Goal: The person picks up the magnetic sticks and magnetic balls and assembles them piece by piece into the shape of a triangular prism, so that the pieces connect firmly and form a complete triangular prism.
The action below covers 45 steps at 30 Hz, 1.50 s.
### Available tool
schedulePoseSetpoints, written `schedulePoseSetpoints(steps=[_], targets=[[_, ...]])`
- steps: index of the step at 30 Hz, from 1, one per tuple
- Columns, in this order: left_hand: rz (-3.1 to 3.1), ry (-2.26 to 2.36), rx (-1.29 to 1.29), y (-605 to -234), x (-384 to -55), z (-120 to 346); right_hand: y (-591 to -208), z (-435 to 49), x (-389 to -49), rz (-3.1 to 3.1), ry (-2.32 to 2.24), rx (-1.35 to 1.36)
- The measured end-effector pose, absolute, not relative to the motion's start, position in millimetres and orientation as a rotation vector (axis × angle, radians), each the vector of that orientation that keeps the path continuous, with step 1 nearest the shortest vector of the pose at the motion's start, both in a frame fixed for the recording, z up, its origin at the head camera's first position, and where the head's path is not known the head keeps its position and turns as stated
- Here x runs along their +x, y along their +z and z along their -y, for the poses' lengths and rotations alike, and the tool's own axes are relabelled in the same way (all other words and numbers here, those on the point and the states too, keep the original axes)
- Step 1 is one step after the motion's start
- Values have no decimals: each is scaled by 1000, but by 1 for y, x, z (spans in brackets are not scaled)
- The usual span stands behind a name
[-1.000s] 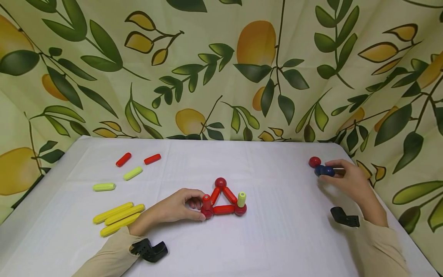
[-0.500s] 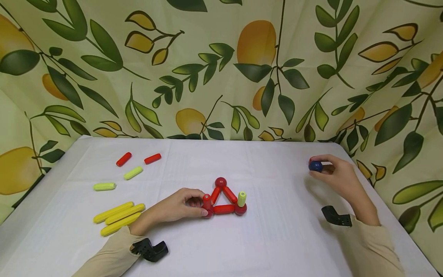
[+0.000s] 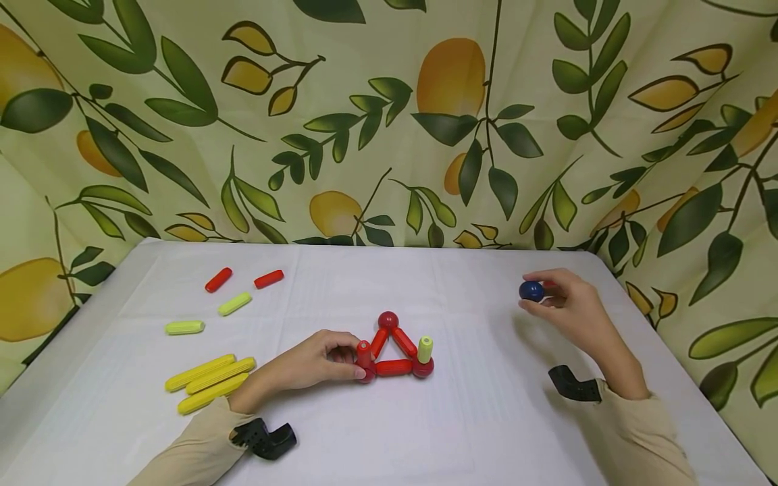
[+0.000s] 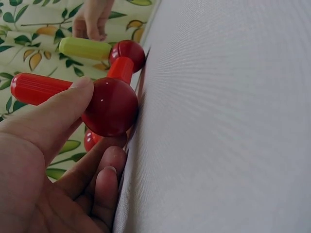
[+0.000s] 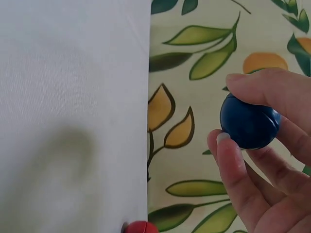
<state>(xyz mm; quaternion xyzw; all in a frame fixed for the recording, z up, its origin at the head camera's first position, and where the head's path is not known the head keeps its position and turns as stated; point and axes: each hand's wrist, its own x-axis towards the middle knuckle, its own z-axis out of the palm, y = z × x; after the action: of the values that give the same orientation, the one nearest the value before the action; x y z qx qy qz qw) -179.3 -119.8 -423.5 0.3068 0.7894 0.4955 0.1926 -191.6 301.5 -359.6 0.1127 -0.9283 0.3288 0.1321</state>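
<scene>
My left hand [image 3: 322,361] grips the near-left red ball [image 4: 111,107] of a flat triangle made of red sticks [image 3: 393,367] and red balls. An upright red stick [image 4: 39,89] rises from that ball, with my thumb lying over their joint. On the right corner ball [image 3: 422,366] stands a lime-green stick [image 3: 425,348], and the far corner is another red ball [image 3: 387,320]. Raised above the table's right side, my right hand [image 3: 568,304] pinches a blue ball [image 5: 249,121] between thumb and fingers. A loose red ball [image 5: 141,227] lies behind that hand, mostly hidden in the head view.
Left of the triangle lie several long yellow sticks [image 3: 209,383], partly under my left wrist. Farther back are two lime-green sticks [image 3: 234,304] and two red sticks [image 3: 219,279]. A patterned cloth [image 3: 365,121] hangs at the white table's [image 3: 486,418] back edge.
My right hand has moved left with the blue ball, past the loose red ball. The left hand keeps its grip on the triangle's corner, nearly still.
</scene>
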Motion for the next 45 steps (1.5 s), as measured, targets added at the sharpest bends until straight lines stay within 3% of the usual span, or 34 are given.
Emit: schedulePoseSetpoints(steps=[45], targets=[[-2198, 1399, 874, -423, -180, 120, -348, -187, -189, 2701, 947, 802]])
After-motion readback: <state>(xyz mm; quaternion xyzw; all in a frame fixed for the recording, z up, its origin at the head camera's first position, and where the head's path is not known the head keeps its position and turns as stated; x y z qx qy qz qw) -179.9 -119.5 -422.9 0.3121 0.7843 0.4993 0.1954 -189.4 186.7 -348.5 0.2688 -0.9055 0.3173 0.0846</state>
